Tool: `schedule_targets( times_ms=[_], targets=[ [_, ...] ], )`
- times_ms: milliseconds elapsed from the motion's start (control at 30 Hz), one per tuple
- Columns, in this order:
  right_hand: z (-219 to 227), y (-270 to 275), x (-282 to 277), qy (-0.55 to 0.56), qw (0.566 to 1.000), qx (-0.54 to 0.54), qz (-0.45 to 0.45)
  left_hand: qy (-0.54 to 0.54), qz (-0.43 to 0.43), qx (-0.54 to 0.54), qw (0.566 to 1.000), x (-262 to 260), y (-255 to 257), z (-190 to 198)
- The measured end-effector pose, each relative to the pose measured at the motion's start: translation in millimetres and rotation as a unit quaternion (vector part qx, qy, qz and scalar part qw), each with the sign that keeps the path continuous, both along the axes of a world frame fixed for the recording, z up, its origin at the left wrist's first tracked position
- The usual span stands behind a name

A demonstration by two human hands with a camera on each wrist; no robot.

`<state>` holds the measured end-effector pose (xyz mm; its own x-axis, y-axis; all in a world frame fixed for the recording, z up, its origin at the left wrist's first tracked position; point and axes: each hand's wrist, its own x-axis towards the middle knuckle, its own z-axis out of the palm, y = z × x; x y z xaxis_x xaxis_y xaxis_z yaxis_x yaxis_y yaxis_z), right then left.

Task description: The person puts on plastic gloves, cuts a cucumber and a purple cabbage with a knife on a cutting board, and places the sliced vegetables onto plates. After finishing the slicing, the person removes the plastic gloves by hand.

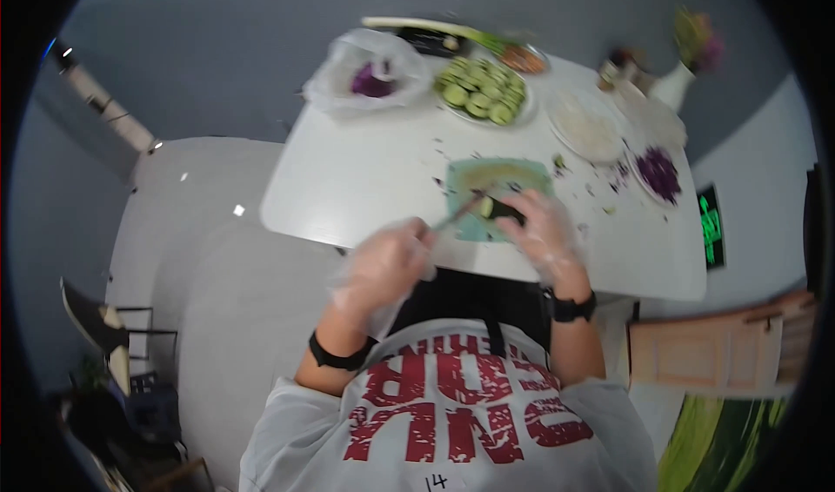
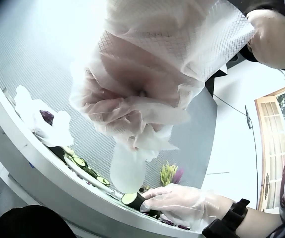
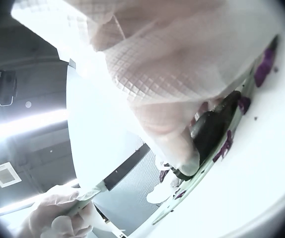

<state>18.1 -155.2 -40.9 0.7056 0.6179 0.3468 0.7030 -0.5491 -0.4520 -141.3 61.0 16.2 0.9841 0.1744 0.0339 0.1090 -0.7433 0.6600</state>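
Observation:
My gloved left hand grips a knife, its blade angled over the green cutting board. In the right wrist view the knife's dark blade runs up from its pale handle, which the left hand wraps. A dark-green cucumber piece lies on the board, its pale cut end facing the knife. My gloved right hand holds this cucumber from the right, fingers curled over it. The left wrist view shows the pale round cut face of the cucumber close under the blade.
A plate of cucumber slices stands behind the board, a plastic bag with purple cabbage at its left. To the right are a plate of pale shreds and shredded purple cabbage. Purple scraps dot the white table.

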Motion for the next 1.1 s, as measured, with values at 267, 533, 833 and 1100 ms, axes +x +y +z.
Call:
schedule_targets(
  times_ms=[267,533,833,1100],
  targets=[
    [0,2,-5,-0.017,1.000,-0.009,-0.022,0.015,0.065,-0.047,0.997,31,-18,-8],
    [2,9,-4,-0.007,0.998,-0.049,-0.047,0.030,0.046,-0.038,0.998,40,-26,-31],
    [7,21,-11,-0.004,0.989,-0.127,-0.078,0.129,0.103,-0.134,0.977,40,-39,-34],
    [9,22,-9,0.024,0.986,-0.147,-0.076,0.025,0.020,-0.037,0.999,37,-33,-54]
  ],
)
